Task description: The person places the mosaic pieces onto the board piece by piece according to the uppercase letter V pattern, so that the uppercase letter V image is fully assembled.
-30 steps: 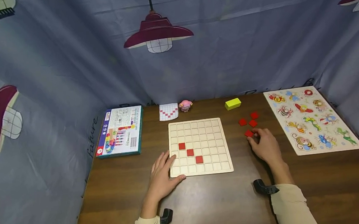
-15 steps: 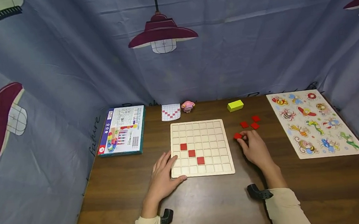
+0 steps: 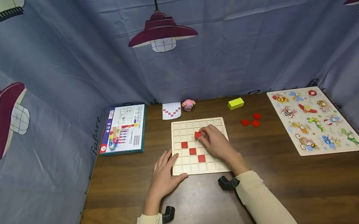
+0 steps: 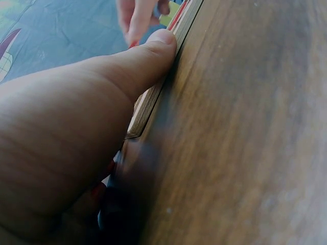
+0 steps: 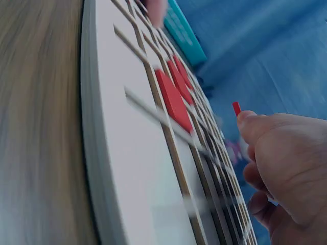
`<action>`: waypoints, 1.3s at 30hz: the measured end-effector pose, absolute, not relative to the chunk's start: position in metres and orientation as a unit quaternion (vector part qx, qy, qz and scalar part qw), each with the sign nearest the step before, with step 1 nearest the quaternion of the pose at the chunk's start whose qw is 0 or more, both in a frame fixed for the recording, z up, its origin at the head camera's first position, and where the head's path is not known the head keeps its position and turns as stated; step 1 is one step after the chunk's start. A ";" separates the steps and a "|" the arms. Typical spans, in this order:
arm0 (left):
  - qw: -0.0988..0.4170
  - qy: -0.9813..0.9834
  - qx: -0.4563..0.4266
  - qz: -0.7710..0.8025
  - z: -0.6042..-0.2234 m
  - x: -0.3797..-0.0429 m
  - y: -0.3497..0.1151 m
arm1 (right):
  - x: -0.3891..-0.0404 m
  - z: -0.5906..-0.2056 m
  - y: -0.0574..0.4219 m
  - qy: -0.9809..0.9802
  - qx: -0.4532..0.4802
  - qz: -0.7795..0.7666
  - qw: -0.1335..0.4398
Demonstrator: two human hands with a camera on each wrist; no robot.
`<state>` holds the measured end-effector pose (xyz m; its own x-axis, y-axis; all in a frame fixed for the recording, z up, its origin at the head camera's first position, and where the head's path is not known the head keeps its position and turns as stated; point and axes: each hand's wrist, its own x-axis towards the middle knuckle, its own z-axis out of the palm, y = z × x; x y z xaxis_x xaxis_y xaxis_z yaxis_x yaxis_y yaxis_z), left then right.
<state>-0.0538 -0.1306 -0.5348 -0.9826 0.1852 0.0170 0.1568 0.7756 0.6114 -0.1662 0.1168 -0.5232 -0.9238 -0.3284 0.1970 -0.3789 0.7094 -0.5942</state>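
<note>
A pale wooden grid board (image 3: pixel 185 167) lies mid-table, with three red square tiles (image 3: pixel 192 151) set in its cells on a diagonal. My right hand (image 3: pixel 217 142) is over the board, pinching another red tile (image 3: pixel 198 134) between thumb and finger. In the right wrist view that pinched tile (image 5: pixel 236 108) sticks up from the fingertips, above the grid. My left hand (image 3: pixel 166 176) rests at the board's lower left corner, fingers straight along the left edge and thumb on the front edge. The left wrist view shows the thumb (image 4: pixel 153 51) against the board's side.
Three loose red tiles (image 3: pixel 255 123) lie right of the board. Behind stand a pattern card (image 3: pixel 171 111), a pink figurine (image 3: pixel 188 105) and a yellow block (image 3: pixel 235 103). A boxed game (image 3: pixel 124 128) is at left, an insect picture board (image 3: pixel 313 120) at right.
My right hand has picked up a red tile from the group at right and carried it left over the board. My left hand has stayed at the board's corner.
</note>
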 end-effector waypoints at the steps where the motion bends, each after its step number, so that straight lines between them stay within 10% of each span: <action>1: 0.022 0.942 0.091 0.322 -0.535 -0.054 -0.131 | -0.168 -0.523 0.111 -0.923 0.198 0.327 0.036; 39: 0.028 0.943 0.093 0.317 -0.538 -0.054 -0.134 | -0.177 -0.515 0.032 -0.947 0.215 0.239 -0.017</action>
